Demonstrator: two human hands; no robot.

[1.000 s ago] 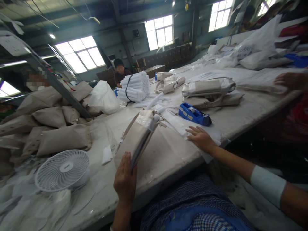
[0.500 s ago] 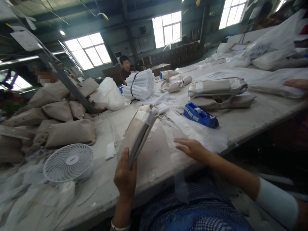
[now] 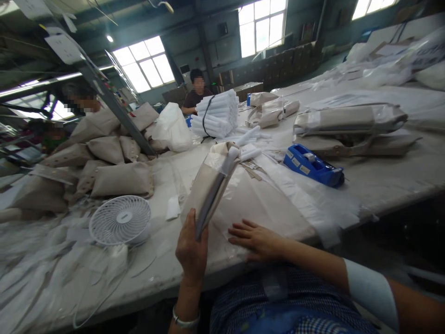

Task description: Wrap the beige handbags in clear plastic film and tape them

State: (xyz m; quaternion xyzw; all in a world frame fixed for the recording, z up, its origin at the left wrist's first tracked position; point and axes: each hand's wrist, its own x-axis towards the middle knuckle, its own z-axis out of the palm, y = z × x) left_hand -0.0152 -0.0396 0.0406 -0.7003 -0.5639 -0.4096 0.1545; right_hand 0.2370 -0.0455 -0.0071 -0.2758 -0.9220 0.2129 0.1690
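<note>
My left hand [image 3: 191, 248] grips the near end of a folded beige fabric piece [image 3: 208, 188] and holds it tilted up on edge above the table. A white paper roll [image 3: 231, 158] sits at its far end. My right hand [image 3: 255, 240] lies flat with fingers spread on a clear plastic bag [image 3: 274, 202] spread over beige cloth at the table's [image 3: 389, 178] near edge, just right of the held piece.
A small white fan [image 3: 120, 220] stands to the left, with stacked beige cushions [image 3: 121, 180] behind it. A blue tape dispenser [image 3: 313, 165] lies to the right, bagged beige bundles [image 3: 347, 120] beyond it, a bound stack of white rolls [image 3: 215, 113] farther back. Two people are across the table.
My right hand has slid left and nearer along the plastic, from beside the tape dispenser to the table's near edge. The left hand keeps its grip on the fabric piece.
</note>
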